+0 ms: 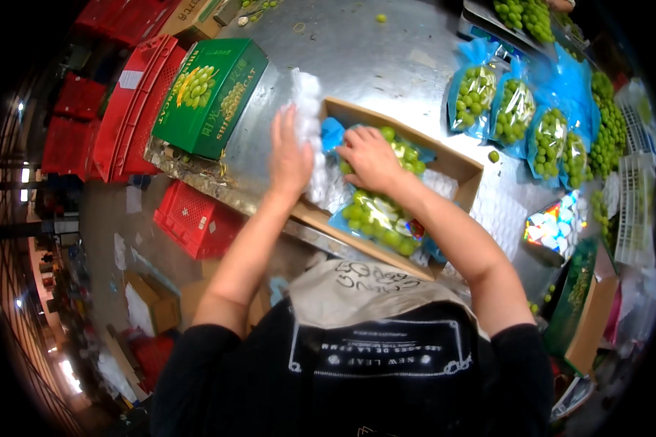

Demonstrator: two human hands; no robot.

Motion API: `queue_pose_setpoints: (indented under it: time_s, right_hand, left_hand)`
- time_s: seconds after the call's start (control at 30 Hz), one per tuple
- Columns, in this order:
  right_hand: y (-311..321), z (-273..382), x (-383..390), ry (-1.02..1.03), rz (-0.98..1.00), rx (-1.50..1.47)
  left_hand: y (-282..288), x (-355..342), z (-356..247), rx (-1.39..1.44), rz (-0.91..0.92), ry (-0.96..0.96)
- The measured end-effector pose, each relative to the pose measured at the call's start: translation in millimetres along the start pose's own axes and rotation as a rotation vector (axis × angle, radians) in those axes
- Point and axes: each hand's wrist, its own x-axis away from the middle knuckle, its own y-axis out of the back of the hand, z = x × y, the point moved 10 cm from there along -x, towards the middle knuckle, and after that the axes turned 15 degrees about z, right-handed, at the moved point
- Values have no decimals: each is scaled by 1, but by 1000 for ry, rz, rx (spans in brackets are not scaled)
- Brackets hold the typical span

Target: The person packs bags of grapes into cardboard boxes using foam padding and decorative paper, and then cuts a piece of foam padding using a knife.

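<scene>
In front of me a cardboard box (474, 175) sits at a slant on the metal table, lined with white padding. Inside lie bags of green grapes (377, 218) in clear and blue plastic. My right hand (372, 156) reaches over the box, its fingers curled down onto the upper bag, beside a bunched piece of blue plastic (332, 134); its fingertips are partly hidden. At the box's left end, my left hand (291, 159) has its fingers stretched out flat against a standing strip of white bubbled padding (310, 109).
A closed green grape carton (211, 95) stands at the left beside red crates (135, 109). Several bagged grape bunches (514, 109) lie at the right near a scale (481, 33). White padding sheets (499, 218) and a shiny patterned pack (554, 226) rest right of the box.
</scene>
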Motion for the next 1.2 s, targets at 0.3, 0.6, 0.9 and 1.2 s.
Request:
queue_pose_setpoints:
  time_s: [0.3,0.6,0.9,1.2]
  right_hand:
    - [9,1,15,23,-127,-14]
    - [6,4,13,38,-86,-35]
    - [3,-11,13,83,-37,-207]
    - [95,-146,279,-723,-686,-617]
  left_hand:
    - [-77,13,-1,-401,290,-258]
    - [-136,8,58,5,805,89]
    - [-88,35,22,-115,717,35]
    - [-105,58,30,-62,966,-5]
